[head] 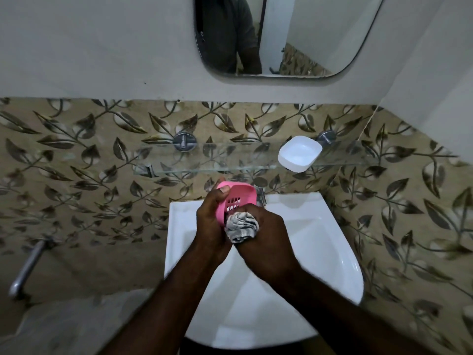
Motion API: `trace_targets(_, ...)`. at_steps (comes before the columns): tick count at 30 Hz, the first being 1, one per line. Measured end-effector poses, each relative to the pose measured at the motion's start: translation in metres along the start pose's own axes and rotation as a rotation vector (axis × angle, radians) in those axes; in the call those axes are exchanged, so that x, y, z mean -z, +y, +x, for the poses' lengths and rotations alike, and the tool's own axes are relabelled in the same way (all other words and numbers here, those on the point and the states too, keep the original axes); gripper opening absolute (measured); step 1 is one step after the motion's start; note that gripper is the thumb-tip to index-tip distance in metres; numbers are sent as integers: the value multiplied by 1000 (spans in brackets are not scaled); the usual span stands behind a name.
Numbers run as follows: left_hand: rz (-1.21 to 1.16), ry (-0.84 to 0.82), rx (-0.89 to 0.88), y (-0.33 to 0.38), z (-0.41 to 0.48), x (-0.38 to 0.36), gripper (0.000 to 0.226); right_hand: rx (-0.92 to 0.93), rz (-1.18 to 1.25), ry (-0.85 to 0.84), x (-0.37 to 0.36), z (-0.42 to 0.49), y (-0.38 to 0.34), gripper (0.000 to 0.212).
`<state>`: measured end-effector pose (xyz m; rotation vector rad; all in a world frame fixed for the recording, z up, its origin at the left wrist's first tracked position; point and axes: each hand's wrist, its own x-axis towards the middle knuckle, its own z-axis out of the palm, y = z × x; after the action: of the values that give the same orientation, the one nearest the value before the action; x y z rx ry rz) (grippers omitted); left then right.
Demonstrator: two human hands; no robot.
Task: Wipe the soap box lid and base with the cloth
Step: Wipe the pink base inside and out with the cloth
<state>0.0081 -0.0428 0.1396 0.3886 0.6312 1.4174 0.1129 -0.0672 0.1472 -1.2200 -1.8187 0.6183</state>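
At the centre of the frame, above the white sink [332, 252], the left hand [212, 221] holds the pink soap box base [236, 198] tilted, its slotted bottom facing the camera; the thumb lies across its near edge and the other fingers wrap behind it. Nothing shows inside the base. The right hand [266, 234] is closed around a bunched grey-and-white striped cloth [242, 226], fingers pressed together on it, and the cloth touches the lower end of the base. The white soap box lid [299, 153] sits open side up and empty on the glass shelf [204, 160], right of centre. A mirror [307, 34] hangs at the top of the frame, over leaf-patterned tiles [76, 149].
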Motion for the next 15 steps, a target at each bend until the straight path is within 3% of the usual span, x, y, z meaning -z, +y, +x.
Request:
trace_targets(3,-4,0,-34,3,-2,-1,22,183,13,-13,2,-2,-5,25)
trace_targets(6,-27,55,-18,3,-6,0,22,320,-194,-67,16,1,10,14)
trace_targets(11,0,76,-2,-1,-8,1,35,-3,-141,-38,6,0,4,18)
trace_targets(15,-28,16,-11,3,-7,1,20,40,29,-27,-4,-5,-14,13)
